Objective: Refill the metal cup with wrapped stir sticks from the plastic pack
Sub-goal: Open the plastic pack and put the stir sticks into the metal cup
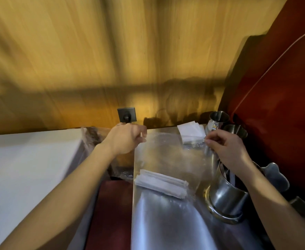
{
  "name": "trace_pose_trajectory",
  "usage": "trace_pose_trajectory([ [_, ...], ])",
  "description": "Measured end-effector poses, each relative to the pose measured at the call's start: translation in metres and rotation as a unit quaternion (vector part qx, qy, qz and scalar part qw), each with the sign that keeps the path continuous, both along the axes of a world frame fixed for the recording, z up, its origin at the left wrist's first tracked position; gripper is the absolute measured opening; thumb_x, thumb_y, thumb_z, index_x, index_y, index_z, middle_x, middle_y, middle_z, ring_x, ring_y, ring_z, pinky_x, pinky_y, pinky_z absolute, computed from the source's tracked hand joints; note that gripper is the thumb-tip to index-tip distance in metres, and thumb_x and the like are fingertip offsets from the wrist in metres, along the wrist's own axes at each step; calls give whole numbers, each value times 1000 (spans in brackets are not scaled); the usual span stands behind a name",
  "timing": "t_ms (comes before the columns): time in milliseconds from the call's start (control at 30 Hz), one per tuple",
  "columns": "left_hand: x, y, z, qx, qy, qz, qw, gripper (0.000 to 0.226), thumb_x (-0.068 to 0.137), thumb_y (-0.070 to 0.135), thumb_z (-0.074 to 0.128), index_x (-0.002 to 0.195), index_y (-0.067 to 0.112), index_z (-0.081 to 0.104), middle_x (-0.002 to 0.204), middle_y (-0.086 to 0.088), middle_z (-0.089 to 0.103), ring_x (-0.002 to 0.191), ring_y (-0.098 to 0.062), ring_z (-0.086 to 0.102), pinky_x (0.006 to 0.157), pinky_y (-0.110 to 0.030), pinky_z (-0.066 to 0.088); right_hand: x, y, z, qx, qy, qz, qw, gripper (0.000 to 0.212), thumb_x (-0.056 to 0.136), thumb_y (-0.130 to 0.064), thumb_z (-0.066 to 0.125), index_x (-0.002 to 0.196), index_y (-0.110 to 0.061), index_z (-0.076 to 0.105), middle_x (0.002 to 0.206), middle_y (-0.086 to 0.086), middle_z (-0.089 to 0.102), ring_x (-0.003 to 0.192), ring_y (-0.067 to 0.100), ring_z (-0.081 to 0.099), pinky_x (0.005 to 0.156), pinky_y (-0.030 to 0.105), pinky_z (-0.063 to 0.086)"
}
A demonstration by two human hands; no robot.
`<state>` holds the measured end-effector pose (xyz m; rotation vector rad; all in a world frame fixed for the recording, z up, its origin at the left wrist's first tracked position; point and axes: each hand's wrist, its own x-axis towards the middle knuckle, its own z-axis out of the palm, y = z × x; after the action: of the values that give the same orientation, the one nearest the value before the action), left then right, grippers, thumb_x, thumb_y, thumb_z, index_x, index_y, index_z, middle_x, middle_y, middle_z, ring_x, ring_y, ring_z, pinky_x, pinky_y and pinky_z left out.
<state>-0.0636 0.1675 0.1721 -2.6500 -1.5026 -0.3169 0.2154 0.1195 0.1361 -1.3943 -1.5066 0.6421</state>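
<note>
A clear plastic pack (168, 159) hangs upright over the steel counter, held by its top edge at both corners. My left hand (126, 139) pinches the top left corner. My right hand (225, 147) pinches the top right corner. A bundle of white wrapped stir sticks (161, 183) lies slanted at the bottom of the pack. The metal cup (227, 193) stands just right of the pack, under my right wrist, with a few dark and white items inside.
Two more metal cups (218, 120) stand at the back right beside a stack of white napkins (191, 132). A red machine (278, 98) fills the right side. A white surface (27, 168) lies left. A wooden wall with a dark socket (126, 114) rises behind.
</note>
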Motion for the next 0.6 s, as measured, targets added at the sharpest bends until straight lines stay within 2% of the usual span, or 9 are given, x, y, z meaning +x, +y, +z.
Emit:
trace_pose_trajectory([
  [67, 5, 2, 1, -22, -30, -10, 999, 13, 92, 22, 52, 93, 15, 63, 93, -5, 70, 88, -27, 64, 70, -31, 38, 2, -1, -1, 5, 3, -10, 1000, 16, 83, -3, 62, 75, -17, 65, 65, -7, 57, 57, -3, 52, 55, 9, 39],
  [167, 10, 3, 15, -65, -74, -28, 995, 20, 92, 28, 52, 85, 13, 65, 82, -6, 71, 77, -26, 63, 64, -35, 46, 9, 0, 0, 15, 37, -31, 999, 21, 84, -7, 62, 73, -25, 65, 70, -4, 62, 64, 8, 56, 61, 21, 42],
  [233, 12, 4, 30, -49, -67, -44, 996, 21, 91, 30, 54, 83, 13, 65, 75, -7, 70, 71, -26, 62, 63, -37, 48, 12, 0, 3, 30, 67, -41, 996, 20, 83, -8, 64, 74, -25, 66, 74, 0, 65, 68, 15, 59, 63, 25, 45],
  [333, 15, 8, 59, -29, -57, -56, 996, 20, 90, 29, 56, 75, 17, 59, 66, -2, 61, 68, -27, 56, 63, -38, 47, 14, 1, 12, 63, 111, -55, 990, 18, 81, -11, 67, 75, -28, 65, 78, -1, 66, 74, 15, 61, 66, 21, 48],
  [433, 20, 15, 93, -53, -53, -59, 995, 19, 89, 26, 57, 73, 16, 59, 70, -8, 64, 70, -30, 59, 66, -42, 48, 14, 0, 19, 61, 154, -41, 985, 14, 77, -13, 70, 79, -26, 65, 83, 1, 66, 77, 14, 59, 67, 17, 47],
  [600, 26, 20, 139, -63, -83, -41, 994, 22, 89, 22, 59, 70, 11, 61, 68, -7, 65, 69, -26, 59, 66, -36, 47, 8, -1, 20, 5, 174, 8, 985, 15, 77, -13, 71, 87, -24, 67, 92, 7, 69, 85, 19, 63, 72, 28, 50],
])
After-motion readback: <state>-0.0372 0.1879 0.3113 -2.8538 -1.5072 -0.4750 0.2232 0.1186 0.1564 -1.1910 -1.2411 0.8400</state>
